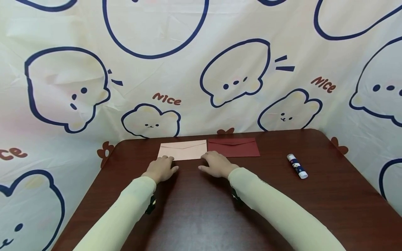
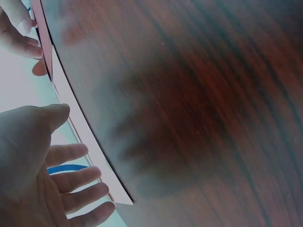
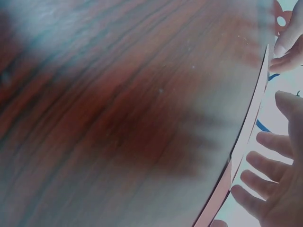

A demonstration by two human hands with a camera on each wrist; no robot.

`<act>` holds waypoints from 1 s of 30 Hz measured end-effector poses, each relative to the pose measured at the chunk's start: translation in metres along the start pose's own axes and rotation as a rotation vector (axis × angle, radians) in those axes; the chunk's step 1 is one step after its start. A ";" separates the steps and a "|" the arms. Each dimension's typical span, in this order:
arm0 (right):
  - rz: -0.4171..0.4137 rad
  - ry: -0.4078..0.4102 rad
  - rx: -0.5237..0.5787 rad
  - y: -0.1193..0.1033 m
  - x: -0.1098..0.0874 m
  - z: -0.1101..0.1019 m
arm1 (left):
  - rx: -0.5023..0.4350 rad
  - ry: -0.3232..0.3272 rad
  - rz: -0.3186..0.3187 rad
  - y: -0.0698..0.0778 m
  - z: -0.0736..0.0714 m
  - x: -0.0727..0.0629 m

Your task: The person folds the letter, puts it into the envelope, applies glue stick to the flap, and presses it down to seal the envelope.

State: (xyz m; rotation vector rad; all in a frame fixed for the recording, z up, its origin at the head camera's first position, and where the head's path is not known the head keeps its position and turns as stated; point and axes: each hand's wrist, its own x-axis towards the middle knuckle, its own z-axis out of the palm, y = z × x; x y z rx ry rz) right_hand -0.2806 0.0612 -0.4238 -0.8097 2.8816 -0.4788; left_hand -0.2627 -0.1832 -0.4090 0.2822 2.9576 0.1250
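Observation:
A pale pink envelope (image 1: 184,150) lies at the far side of the brown table, its flap edge away from me. My left hand (image 1: 159,169) is over its near left corner, fingers loosely extended and thumb apart. At the near right corner is my right hand (image 1: 217,164), fingers forward and thumb pointing left. Just right of that hand's fingers lies a dark red envelope (image 1: 238,148), side by side with the pink one. Both wrist views show spread fingers (image 2: 78,179) with nothing gripped, close along the envelopes' near edges.
A glue stick (image 1: 297,166) with white ends and a dark label lies on the right of the table (image 1: 194,216). Behind the table's far edge hangs a cream curtain (image 1: 188,76) printed with blue-outlined cartoon bears. Another curtain stretch borders each side.

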 end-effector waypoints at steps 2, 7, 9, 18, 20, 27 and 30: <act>-0.020 0.025 0.021 0.003 -0.003 -0.001 | -0.007 0.035 0.016 -0.001 0.000 -0.002; -0.045 0.061 0.048 0.007 -0.011 -0.002 | -0.034 0.122 0.037 -0.001 -0.001 -0.007; -0.056 0.077 0.046 0.008 -0.014 -0.003 | -0.040 0.151 0.040 0.000 -0.002 -0.011; -0.127 0.170 -0.011 0.001 -0.032 0.001 | -0.141 0.233 0.060 0.007 -0.001 -0.024; -0.146 0.182 -0.030 -0.002 -0.036 0.003 | -0.156 0.251 0.065 0.010 -0.001 -0.026; -0.183 0.205 -0.074 -0.010 -0.052 0.007 | -0.162 0.270 0.100 0.024 -0.001 -0.041; -0.200 0.201 -0.084 -0.012 -0.060 0.007 | -0.160 0.263 0.123 0.029 0.000 -0.047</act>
